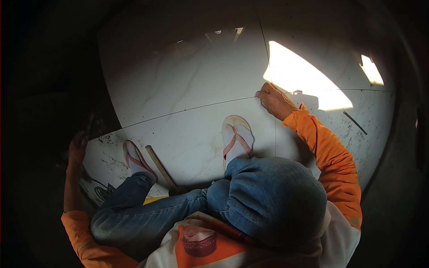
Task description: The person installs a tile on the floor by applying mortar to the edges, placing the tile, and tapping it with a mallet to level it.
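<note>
My right hand (272, 99) rests at the dark thin line crossing the white marble-look tiles (192, 76), its fingers curled together at the line; whatever they may hold is hidden. A small dark object (297, 92) lies just beyond it on the line. My left hand (78, 148) is at the left edge of the tiles, beside a dark untiled area (98, 120), fingers curled; I cannot make out what is in them. A tool with a long pale wooden handle (158, 165) lies between my left hand and my feet.
My sandalled feet (237, 138) stand on the tiles. A dark thin rod (355, 123) lies at the right. A yellow item (152, 200) and a dark cable (100, 182) show near my left leg. Bright sunlight patches fall on the upper right tiles.
</note>
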Demonstrator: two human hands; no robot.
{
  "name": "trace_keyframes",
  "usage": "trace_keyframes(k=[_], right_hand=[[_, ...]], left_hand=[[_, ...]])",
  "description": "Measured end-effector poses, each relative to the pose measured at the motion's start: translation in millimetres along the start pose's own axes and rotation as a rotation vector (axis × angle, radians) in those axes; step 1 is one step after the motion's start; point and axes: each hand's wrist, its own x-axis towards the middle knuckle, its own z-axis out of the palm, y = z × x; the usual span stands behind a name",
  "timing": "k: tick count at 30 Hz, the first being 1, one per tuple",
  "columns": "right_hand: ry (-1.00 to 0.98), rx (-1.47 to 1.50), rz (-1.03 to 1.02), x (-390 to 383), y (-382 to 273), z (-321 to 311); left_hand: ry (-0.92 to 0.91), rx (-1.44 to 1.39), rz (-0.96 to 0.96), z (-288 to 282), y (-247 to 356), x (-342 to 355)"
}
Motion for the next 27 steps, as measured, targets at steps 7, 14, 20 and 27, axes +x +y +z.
trace_keyframes(k=[7, 14, 20, 27], right_hand=[[-0.176, -0.24, 0.01, 4, -12, -3], [-0.311, -0.173, 0.056, 24, -34, -4], [0.033, -0.019, 0.082, 9, -26, 8], [0.872, 0.144, 0.876, -120, 37, -7]], left_hand=[[-0.074, 0.001, 0.052, 12, 9, 5], [-0.082, 0.039, 0.029, 8, 17, 3], [-0.068, -0.05, 0.033, 3, -11, 4], [-0.185, -0.189, 0.113, 26, -33, 29]])
